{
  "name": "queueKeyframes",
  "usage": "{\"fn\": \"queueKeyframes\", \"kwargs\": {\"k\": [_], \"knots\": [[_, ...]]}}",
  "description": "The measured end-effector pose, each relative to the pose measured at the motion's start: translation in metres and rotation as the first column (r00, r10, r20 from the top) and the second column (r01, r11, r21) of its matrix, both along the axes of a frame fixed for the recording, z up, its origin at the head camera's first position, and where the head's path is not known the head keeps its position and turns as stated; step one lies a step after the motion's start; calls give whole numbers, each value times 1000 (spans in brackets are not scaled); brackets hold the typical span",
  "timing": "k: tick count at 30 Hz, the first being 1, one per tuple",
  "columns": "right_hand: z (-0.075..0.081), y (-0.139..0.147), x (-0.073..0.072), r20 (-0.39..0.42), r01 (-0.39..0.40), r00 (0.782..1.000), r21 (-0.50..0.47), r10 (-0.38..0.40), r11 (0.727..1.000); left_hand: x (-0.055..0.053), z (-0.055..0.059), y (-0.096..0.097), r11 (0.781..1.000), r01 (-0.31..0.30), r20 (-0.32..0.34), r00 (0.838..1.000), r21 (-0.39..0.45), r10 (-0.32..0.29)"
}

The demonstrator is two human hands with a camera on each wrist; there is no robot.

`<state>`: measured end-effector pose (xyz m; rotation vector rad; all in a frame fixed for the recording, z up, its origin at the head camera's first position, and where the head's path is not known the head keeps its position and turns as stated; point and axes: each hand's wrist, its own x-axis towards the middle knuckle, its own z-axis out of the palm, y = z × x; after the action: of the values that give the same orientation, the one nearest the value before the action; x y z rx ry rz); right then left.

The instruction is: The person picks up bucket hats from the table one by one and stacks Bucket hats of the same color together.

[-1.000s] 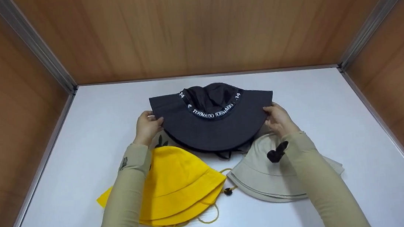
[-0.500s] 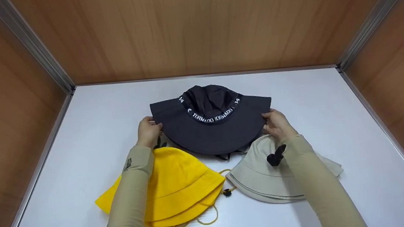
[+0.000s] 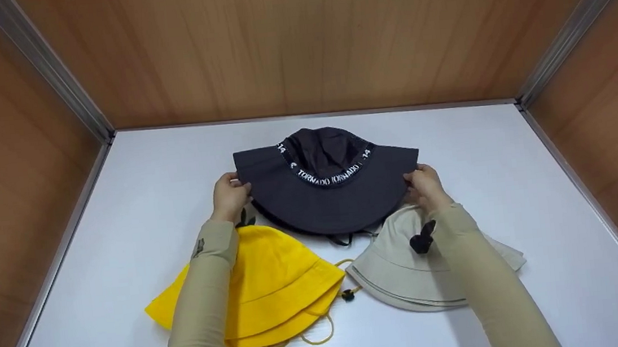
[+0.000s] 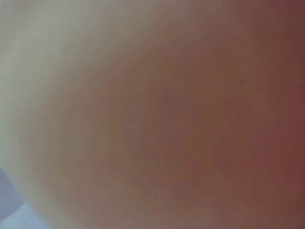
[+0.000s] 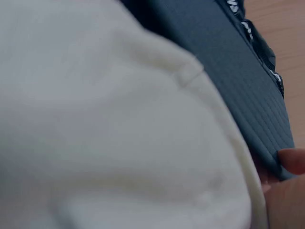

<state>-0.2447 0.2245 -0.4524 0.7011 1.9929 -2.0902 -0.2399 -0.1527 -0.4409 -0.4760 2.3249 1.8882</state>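
Note:
A dark bucket hat [image 3: 335, 208] with a white-lettered inner band is held at its brim between both hands in the head view. My left hand [image 3: 229, 197] pinches the brim's left edge, and my right hand [image 3: 427, 186] pinches its right edge, thumbs on top. The right wrist view shows the right thumb [image 5: 293, 160] on the dark brim [image 5: 224, 71], partly behind pale cloth [image 5: 143, 129]. Skin blurs nearly the whole left wrist view. A yellow hat [image 3: 275, 290] lies below the left hand, partly under the forearm. A pale grey-green hat [image 3: 403, 266] lies below the right forearm.
Behind the yellow hat, a dark leaf-shaped piece [image 3: 245, 219] shows on something mostly hidden. A yellow cord with a black toggle [image 3: 348, 295] lies between the front hats. Wooden panels [image 3: 308, 43] enclose the white table [image 3: 548, 184] at the back and sides.
Both hands keep their hold on the dark hat. It dipped slightly toward me, then rose a little and shifted slightly right. The other hats stay nearly in place.

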Motion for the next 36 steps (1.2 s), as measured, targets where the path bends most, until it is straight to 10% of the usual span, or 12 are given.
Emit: {"fn": "queueKeyframes", "kwargs": {"k": [5, 17, 25, 36], "knots": [[-6, -1, -4, 53, -98, 995, 378, 84, 921, -1, -8, 0, 999, 14, 23, 1000, -48, -13], [-13, -5, -1, 105, -196, 981, 524, 166, 829, -2, -26, 0, 979, 33, 55, 998, -202, -22], [-14, -3, -1, 106, -242, 967, 670, 231, 702, -3, -26, -3, 957, 112, 91, 992, -268, -90], [-2, 8, -2, 103, -270, 961, 539, 255, 798, 0, 8, 5, 988, -52, -11, 999, -145, 51]]}}
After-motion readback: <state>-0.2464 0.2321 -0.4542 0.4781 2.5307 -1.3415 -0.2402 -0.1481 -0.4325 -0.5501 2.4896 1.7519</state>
